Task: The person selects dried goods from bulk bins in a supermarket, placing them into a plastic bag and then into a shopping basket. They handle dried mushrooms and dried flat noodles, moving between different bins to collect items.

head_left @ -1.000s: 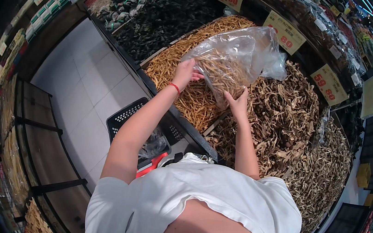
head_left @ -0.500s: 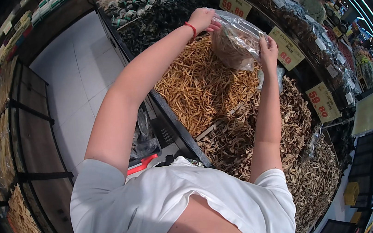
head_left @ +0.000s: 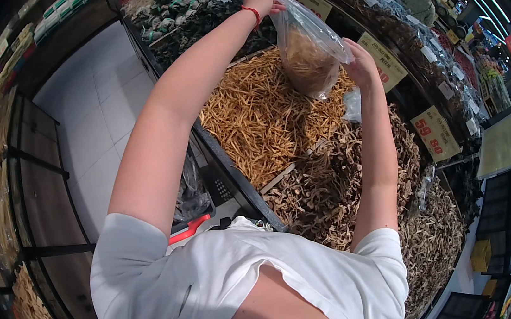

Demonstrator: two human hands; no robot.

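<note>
A clear plastic bag (head_left: 309,57) hangs stretched between my two hands, with brownish dried food bunched in its lower part. My left hand (head_left: 261,0), with a red cord at the wrist, is closed on the bag's upper left corner. My right hand (head_left: 360,64) pinches the opposite corner of its mouth. Below the bag spreads a heap of thin golden-brown dried strips (head_left: 257,118). Nearer me lies a pile of dried sliced mushrooms (head_left: 335,185). A small clear plastic piece (head_left: 352,106) rests beside my right wrist.
Price signs (head_left: 435,132) line the bins' right side, before a shelf of bagged goods (head_left: 405,26). Dark dried goods (head_left: 187,15) fill the far bins. At left is a tiled floor (head_left: 94,115); a basket with a red handle (head_left: 189,229) stands by my body. A person (head_left: 420,5) is farther off.
Both hands have drawn apart, my left one moving up and left. The bag's mouth is pulled wider and taller, and its contents hang lower. The whole view has shifted slightly.
</note>
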